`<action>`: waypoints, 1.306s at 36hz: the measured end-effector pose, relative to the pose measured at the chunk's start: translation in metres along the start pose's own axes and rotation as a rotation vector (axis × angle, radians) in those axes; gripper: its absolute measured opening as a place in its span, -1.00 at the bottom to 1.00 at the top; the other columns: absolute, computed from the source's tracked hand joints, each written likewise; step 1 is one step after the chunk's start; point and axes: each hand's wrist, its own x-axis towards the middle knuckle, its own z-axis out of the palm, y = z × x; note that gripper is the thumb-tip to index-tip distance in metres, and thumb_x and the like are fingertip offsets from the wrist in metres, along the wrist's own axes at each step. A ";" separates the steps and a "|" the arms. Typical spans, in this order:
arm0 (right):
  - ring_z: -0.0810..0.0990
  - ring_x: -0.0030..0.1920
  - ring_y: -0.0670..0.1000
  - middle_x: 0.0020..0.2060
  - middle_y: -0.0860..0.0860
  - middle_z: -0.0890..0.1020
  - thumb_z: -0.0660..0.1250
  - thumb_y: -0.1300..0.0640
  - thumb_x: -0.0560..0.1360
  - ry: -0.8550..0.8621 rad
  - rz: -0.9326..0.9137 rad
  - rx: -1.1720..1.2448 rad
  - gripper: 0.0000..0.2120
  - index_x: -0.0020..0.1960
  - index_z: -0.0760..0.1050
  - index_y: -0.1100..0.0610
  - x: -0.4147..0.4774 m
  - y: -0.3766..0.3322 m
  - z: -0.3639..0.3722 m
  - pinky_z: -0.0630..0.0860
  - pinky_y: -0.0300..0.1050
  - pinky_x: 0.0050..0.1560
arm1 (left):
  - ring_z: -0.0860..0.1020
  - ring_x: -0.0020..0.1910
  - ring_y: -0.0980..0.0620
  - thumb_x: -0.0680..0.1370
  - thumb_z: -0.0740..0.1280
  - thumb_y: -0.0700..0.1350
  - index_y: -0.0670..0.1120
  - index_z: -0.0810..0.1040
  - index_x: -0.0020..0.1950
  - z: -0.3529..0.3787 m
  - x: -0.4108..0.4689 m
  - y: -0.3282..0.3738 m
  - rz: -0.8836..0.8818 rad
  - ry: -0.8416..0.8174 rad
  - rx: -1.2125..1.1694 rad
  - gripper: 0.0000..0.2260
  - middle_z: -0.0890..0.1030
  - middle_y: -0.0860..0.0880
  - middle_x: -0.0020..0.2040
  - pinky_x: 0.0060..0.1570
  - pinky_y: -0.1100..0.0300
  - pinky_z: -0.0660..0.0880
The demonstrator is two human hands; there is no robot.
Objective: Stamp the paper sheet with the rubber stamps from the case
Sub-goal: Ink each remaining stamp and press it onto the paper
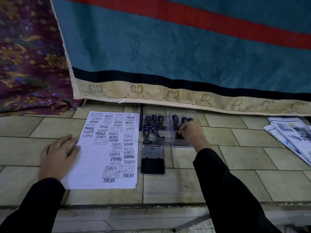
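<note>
A white paper sheet (pixel 94 155) covered with many black stamp prints lies on the tiled floor. My left hand (pixel 57 155) rests flat on its left edge with fingers spread. To the right stands a clear plastic case (pixel 168 143) holding several dark rubber stamps (pixel 154 119). My right hand (pixel 191 132) reaches into the case's right half and curls its fingers round a black stamp (pixel 179 136) low in that compartment. An open black ink pad (pixel 152 165) with its lid raised sits in front of the case.
A teal blanket with a red stripe and beige border (pixel 168 95) hangs behind the case. Purple patterned fabric (pixel 30 64) fills the left back. Loose printed papers (pixel 292 133) lie at the right. A floor step edge (pixel 151 205) runs across near me.
</note>
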 end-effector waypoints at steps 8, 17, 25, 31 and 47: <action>0.57 -0.21 0.13 -0.24 0.18 0.62 0.21 0.26 0.50 0.108 -0.155 -0.064 -0.83 -0.18 0.55 0.26 -0.011 -0.033 -0.011 0.53 -0.06 -0.21 | 0.38 0.36 -0.04 0.47 0.09 0.15 0.09 0.55 0.27 0.002 0.001 -0.004 -0.009 -0.015 -0.025 -0.55 0.46 0.02 0.38 0.41 0.01 0.06; 0.58 0.01 0.21 -0.02 0.23 0.58 0.34 0.16 0.49 -0.084 -0.238 -0.132 -0.86 -0.06 0.49 0.25 -0.015 -0.073 0.028 0.49 -0.06 -0.11 | 0.37 0.36 0.02 0.54 0.11 0.17 0.19 0.46 0.31 0.000 0.000 -0.008 -0.121 -0.026 -0.369 -0.63 0.51 0.08 0.33 0.48 -0.04 0.10; 0.61 -0.05 0.20 -0.09 0.24 0.62 0.40 0.15 0.46 0.008 -0.249 -0.123 -0.81 -0.08 0.54 0.30 -0.018 -0.076 0.041 0.50 -0.07 -0.17 | 0.55 0.21 0.05 0.55 0.29 0.02 0.32 0.46 0.22 -0.014 -0.003 0.011 -0.108 -0.049 -0.724 -0.71 0.58 0.13 0.21 0.16 -0.01 0.48; 0.62 -0.07 0.17 -0.12 0.20 0.64 0.42 0.19 0.44 0.053 -0.230 0.026 -0.84 -0.07 0.56 0.27 -0.017 -0.073 0.038 0.57 -0.07 -0.10 | 0.38 0.37 0.13 0.53 0.33 0.05 0.26 0.43 0.27 0.001 -0.020 0.070 0.218 -0.125 -0.519 -0.68 0.48 0.09 0.34 0.31 0.32 0.28; 0.48 -0.40 -0.17 -0.29 -0.03 0.54 0.43 0.23 0.40 0.139 -0.444 0.438 -0.81 0.01 0.58 0.14 -0.104 -0.066 0.020 0.48 -0.44 -0.26 | 0.32 0.37 0.10 0.22 0.20 0.60 0.10 0.38 0.41 0.065 -0.048 0.134 0.561 -0.301 -0.195 -0.11 0.41 0.12 0.39 0.40 0.17 0.13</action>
